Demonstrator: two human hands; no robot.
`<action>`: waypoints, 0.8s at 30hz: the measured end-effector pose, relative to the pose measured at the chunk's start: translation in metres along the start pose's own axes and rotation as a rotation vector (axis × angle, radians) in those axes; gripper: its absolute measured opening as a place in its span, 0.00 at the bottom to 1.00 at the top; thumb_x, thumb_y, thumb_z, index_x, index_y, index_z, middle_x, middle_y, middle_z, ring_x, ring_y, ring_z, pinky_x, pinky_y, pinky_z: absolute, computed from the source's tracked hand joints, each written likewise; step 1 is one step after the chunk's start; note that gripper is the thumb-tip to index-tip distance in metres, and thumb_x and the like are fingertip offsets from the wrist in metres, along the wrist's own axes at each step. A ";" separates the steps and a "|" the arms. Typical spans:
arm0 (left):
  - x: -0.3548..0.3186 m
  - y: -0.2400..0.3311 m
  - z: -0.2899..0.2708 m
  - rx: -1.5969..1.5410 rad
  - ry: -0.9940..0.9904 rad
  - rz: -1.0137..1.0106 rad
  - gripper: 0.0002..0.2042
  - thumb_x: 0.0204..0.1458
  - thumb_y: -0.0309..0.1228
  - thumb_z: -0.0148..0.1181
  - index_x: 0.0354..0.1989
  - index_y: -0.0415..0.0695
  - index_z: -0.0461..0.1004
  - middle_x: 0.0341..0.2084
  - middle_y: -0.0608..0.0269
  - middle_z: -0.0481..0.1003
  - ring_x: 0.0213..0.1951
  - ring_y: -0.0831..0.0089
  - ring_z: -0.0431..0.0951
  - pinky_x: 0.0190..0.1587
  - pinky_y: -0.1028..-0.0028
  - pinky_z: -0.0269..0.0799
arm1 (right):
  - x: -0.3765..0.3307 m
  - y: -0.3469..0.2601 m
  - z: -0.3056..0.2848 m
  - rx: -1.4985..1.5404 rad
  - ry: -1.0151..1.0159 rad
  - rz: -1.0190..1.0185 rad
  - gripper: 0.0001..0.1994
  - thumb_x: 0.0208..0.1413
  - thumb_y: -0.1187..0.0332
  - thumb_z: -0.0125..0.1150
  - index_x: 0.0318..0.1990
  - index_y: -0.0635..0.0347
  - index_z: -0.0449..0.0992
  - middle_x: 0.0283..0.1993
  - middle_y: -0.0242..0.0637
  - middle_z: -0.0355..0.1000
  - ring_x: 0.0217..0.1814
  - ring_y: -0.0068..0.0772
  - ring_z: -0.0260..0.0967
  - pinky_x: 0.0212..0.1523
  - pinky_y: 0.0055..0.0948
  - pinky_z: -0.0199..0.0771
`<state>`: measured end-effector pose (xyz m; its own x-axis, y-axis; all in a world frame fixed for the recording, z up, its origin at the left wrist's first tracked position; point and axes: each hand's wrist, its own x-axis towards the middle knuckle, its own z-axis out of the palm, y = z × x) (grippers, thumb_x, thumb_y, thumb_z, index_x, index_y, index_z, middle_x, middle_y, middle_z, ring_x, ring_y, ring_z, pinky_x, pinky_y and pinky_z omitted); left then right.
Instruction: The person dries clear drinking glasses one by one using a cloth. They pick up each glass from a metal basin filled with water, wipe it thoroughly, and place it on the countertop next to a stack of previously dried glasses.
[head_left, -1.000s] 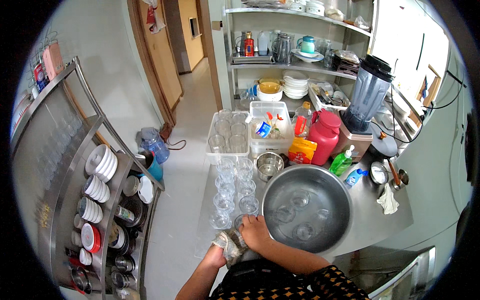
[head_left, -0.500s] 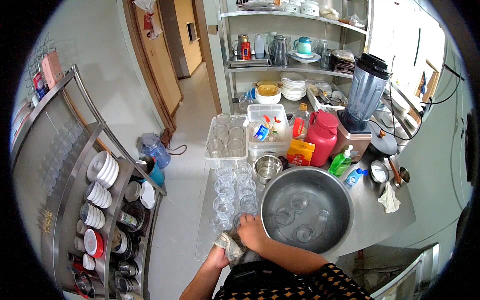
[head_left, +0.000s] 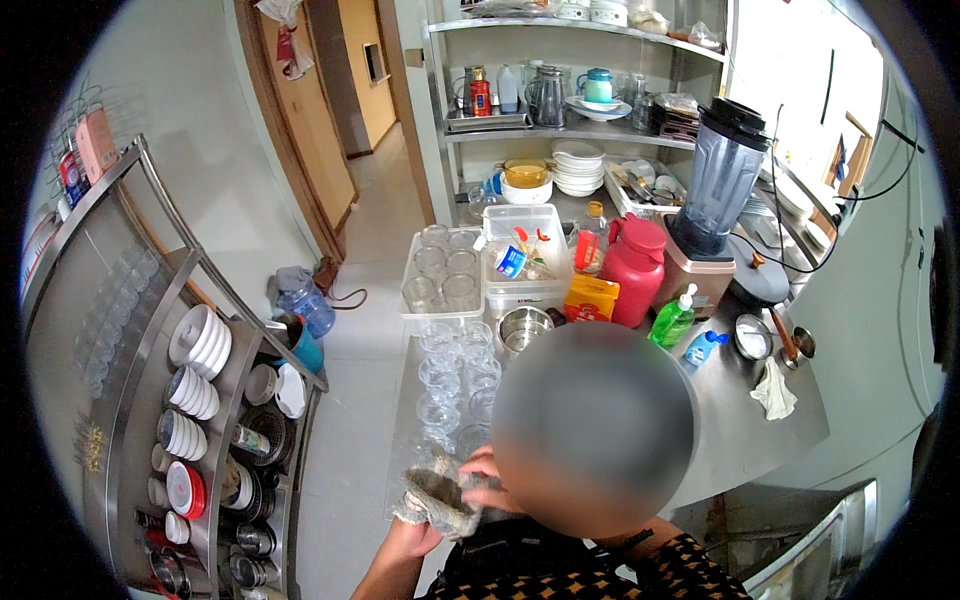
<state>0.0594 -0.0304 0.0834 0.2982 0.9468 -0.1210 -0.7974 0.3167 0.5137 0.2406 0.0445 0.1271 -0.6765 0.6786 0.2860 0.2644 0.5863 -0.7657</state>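
Note:
A crumpled, pale checked cloth (head_left: 440, 497) covers most of the fingers of my left hand (head_left: 412, 537), which grips it at the near edge of the table. Whether anything is inside the cloth is hidden. Close against its right side is my right hand (head_left: 484, 482), fingers apart and nothing visible in them; its back fades into a large blurred patch. Just beyond both hands stands a clear glass (head_left: 472, 440), at the near end of two rows of upright glasses (head_left: 440, 375). The blur hides the grey basin and what it holds.
Behind the rows are a clear bin of glasses (head_left: 445, 318) and a steel pot (head_left: 523, 328). A red jug (head_left: 634, 275), blender (head_left: 722, 180) and green soap bottle (head_left: 673, 318) stand at the right. A rack of bowls (head_left: 200, 340) lines the left.
My right hand has come off the nearest glass and back toward the cloth. The left hand and cloth have shifted slightly left. A blurred patch now covers the basin.

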 end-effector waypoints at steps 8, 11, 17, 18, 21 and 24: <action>0.026 -0.002 0.074 0.343 -0.046 0.146 0.26 0.48 0.39 0.52 0.54 0.39 0.54 0.51 0.56 0.60 0.52 0.65 0.62 0.55 0.66 0.56 | -0.015 -0.016 -0.028 0.099 0.140 -0.090 0.15 0.44 0.70 0.57 0.40 0.60 0.65 0.37 0.38 0.66 0.30 0.34 0.67 0.33 0.28 0.67; 0.041 0.003 0.064 0.192 -0.182 0.064 0.29 0.46 0.42 0.54 0.53 0.39 0.56 0.50 0.55 0.61 0.52 0.62 0.62 0.54 0.65 0.58 | -0.024 -0.011 -0.030 0.386 0.060 0.119 0.11 0.46 0.74 0.53 0.39 0.60 0.65 0.34 0.35 0.66 0.29 0.24 0.64 0.31 0.23 0.65; 0.073 -0.018 0.065 0.199 0.081 0.273 0.24 0.48 0.41 0.48 0.52 0.43 0.58 0.47 0.55 0.64 0.49 0.60 0.65 0.53 0.61 0.58 | -0.034 -0.017 -0.026 0.576 0.070 -0.083 0.10 0.48 0.72 0.52 0.39 0.60 0.65 0.29 0.35 0.66 0.27 0.23 0.62 0.29 0.23 0.64; 0.086 -0.023 0.076 0.223 0.079 0.244 0.24 0.47 0.40 0.48 0.52 0.43 0.59 0.47 0.56 0.64 0.49 0.60 0.65 0.52 0.61 0.58 | -0.040 -0.028 -0.036 0.484 0.072 -0.076 0.10 0.48 0.71 0.52 0.39 0.60 0.65 0.28 0.35 0.66 0.26 0.23 0.63 0.29 0.23 0.64; 0.097 -0.025 0.077 0.469 0.114 0.297 0.22 0.45 0.39 0.49 0.50 0.45 0.61 0.46 0.58 0.66 0.48 0.61 0.66 0.52 0.61 0.59 | -0.033 -0.045 -0.053 0.196 -0.168 -0.058 0.12 0.47 0.67 0.54 0.40 0.59 0.65 0.28 0.38 0.67 0.26 0.26 0.65 0.28 0.24 0.65; 0.110 -0.028 0.088 0.971 0.053 0.365 0.21 0.44 0.37 0.49 0.48 0.46 0.63 0.44 0.61 0.67 0.47 0.63 0.66 0.51 0.62 0.59 | -0.051 -0.023 -0.042 0.372 -0.133 0.022 0.15 0.46 0.64 0.57 0.40 0.59 0.66 0.28 0.40 0.68 0.26 0.29 0.67 0.28 0.27 0.68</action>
<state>0.1608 0.0598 0.1307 0.0812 0.9847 0.1544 -0.0613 -0.1497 0.9868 0.2981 0.0154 0.1543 -0.7628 0.6120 0.2089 0.0294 0.3556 -0.9342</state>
